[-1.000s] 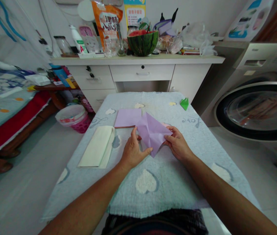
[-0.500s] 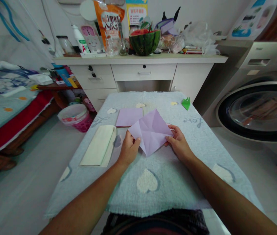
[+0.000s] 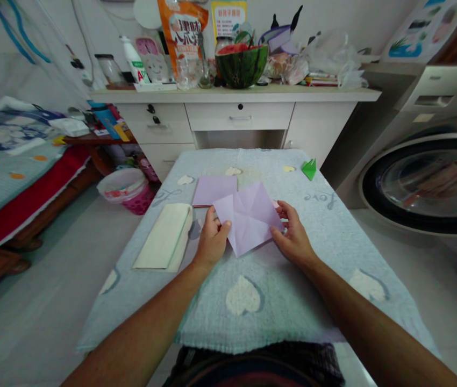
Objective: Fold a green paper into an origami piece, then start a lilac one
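Note:
A creased lilac paper square (image 3: 248, 216) is held just above the pale blue cloth-covered table (image 3: 277, 290). My left hand (image 3: 211, 241) pinches its left corner and my right hand (image 3: 293, 236) grips its right corner. The sheet is unfolded, with crease lines crossing its middle. Behind it lies a stack of lilac paper (image 3: 214, 189), flat on the cloth.
A folded cream sheet (image 3: 164, 236) lies left of my hands. A small green folded paper (image 3: 309, 168) sits at the far right of the table. Beyond stands a white desk (image 3: 236, 115) with a cut watermelon (image 3: 241, 64). A washing machine (image 3: 426, 177) is at right, a pink bin (image 3: 126, 191) at left.
The lilac sheet has been unfolded from a partly folded shape into a flat square. My left hand shifted up to its left corner; my right hand stayed on the right corner.

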